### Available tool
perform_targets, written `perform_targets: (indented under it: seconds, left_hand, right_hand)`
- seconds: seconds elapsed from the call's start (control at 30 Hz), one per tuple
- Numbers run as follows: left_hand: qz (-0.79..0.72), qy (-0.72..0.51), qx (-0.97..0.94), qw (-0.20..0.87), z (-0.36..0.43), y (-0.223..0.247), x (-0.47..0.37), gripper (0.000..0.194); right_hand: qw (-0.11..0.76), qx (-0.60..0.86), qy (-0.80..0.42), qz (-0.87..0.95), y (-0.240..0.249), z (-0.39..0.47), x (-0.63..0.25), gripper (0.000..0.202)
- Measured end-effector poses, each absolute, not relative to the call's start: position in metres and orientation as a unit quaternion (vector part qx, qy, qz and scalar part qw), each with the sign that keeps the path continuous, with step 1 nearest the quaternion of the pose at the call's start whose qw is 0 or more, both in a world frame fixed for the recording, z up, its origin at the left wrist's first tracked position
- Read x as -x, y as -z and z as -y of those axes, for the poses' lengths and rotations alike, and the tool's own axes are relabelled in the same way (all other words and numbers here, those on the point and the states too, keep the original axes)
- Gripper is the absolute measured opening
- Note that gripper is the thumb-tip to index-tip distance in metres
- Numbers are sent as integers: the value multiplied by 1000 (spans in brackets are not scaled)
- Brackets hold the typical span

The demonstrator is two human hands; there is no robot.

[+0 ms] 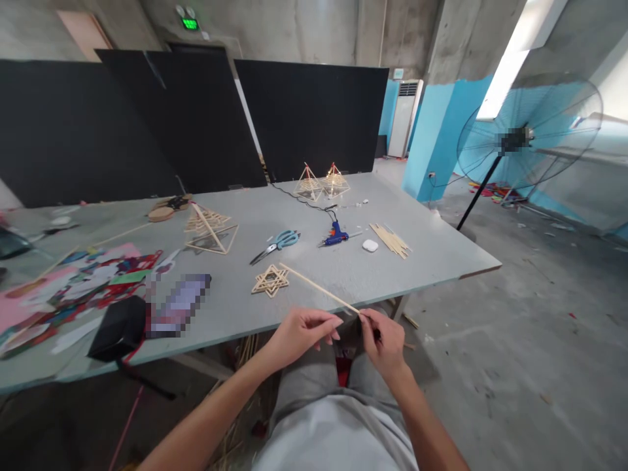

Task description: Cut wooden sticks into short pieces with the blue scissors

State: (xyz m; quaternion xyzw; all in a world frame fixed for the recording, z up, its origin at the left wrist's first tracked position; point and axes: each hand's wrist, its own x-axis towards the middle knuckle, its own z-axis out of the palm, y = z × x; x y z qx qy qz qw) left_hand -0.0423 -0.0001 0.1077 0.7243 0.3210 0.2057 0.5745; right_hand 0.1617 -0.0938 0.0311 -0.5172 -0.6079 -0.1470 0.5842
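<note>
My right hand [383, 337] pinches the near end of a thin wooden stick [318, 288] at the table's front edge. The stick slants away to the left, its far end beside a six-pointed star made of sticks [271, 280]. Close by on the left, my left hand [307, 333] has its thumb and fingers drawn together, apart from the stick. Whatever may be between those fingertips is too small to make out. Beyond the star lie blue-handled pliers [282, 241] and a blue glue gun [335, 234]. A bundle of sticks [391, 241] rests farther right.
Stick pyramids stand on the table [235, 314]: one pyramid [210, 229] at left, two at the back, one lit [334, 180]. A small white object [369, 245] lies near the glue gun. A phone [182, 304], black box [120, 327] and paper scraps [112, 278] occupy the left.
</note>
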Motion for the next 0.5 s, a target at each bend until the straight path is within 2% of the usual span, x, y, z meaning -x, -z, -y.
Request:
perform_targets:
  seconds: [0.13,0.3,0.5]
  left_hand:
    - [-353,-226,-706,571,8,-95,75,43]
    - [-367,-251,-666,599,15,-89,87,63]
    - [-364,-270,-650,610,24,-89,77,58]
  right_hand:
    - [577,509,151,621,-31,89,-152,18]
    - [540,485,153,670,-34,91,-130,20]
    - [514,461,168,704,-40,102,-120,23]
